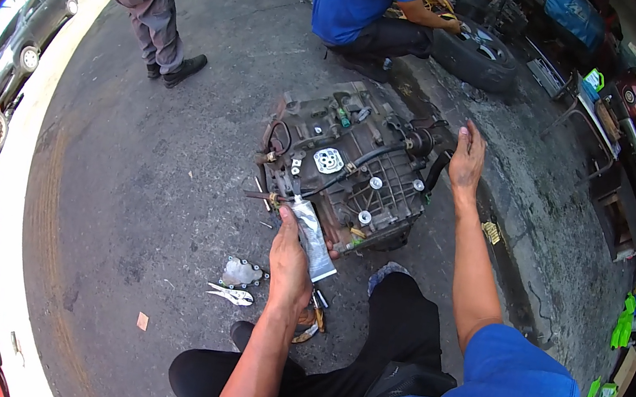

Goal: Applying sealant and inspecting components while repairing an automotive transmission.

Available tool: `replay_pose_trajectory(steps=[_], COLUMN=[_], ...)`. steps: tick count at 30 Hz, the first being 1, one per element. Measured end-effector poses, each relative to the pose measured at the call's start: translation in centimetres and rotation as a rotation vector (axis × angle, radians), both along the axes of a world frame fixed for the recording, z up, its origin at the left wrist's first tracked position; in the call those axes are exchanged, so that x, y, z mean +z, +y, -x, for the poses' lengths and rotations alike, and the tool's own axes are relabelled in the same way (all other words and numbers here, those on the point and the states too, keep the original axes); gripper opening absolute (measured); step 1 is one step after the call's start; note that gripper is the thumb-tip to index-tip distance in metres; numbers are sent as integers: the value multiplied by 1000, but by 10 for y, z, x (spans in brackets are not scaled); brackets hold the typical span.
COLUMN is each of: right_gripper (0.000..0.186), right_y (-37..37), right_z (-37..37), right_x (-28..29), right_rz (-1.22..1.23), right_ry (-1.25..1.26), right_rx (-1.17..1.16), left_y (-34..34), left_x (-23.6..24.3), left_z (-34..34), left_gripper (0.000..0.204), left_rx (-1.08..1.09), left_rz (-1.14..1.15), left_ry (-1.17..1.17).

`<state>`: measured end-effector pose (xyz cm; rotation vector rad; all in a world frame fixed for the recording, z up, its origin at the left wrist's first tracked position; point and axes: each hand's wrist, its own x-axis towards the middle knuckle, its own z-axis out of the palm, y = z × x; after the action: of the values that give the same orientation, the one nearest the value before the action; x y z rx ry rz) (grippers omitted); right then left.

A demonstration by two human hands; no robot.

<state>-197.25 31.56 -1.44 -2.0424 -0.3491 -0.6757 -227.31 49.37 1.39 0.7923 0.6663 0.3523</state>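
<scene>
A greasy metal gearbox (374, 178) lies on the ground in front of me, with black hoses and a bright round opening on its upper face. My left hand (291, 259) holds a crumpled silver squeeze tube (314, 237) at its near side, nozzle pointing toward the housing. Fingertips show past the tube's right edge; the rest of those fingers are behind it. To the right, my right hand (467, 162) is raised with fingers stretched out and nothing visible in it, beside a black hose (437, 169) at the gearbox's end. Whether it touches the hose I cannot tell.
A metal cover plate (242, 273) and locking pliers (231, 295) lie on the ground by my left forearm. Beyond the gearbox, a person in blue (363, 8) squats by a wheel (475, 58). Another person (145, 4) stands at far left. Parked cars line the left side.
</scene>
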Motion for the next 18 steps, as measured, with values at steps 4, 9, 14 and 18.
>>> replay_pose_trajectory(steps=[4, 9, 14, 18], right_gripper=[57, 71, 67, 66], right_y=[26, 48, 54, 44], right_z=[-52, -49, -45, -54], right_x=[5, 16, 19, 30], right_rz=[417, 606, 580, 722], right_ry=[34, 466, 503, 478], right_rx=[-64, 8, 78, 81], left_y=[1, -12, -19, -18], left_x=[5, 6, 25, 60], left_z=[4, 23, 42, 51], left_gripper=[54, 40, 36, 41], left_rx=[4, 28, -33, -128], left_rz=[9, -88, -27, 68], left_ry=[-91, -204, -266, -324])
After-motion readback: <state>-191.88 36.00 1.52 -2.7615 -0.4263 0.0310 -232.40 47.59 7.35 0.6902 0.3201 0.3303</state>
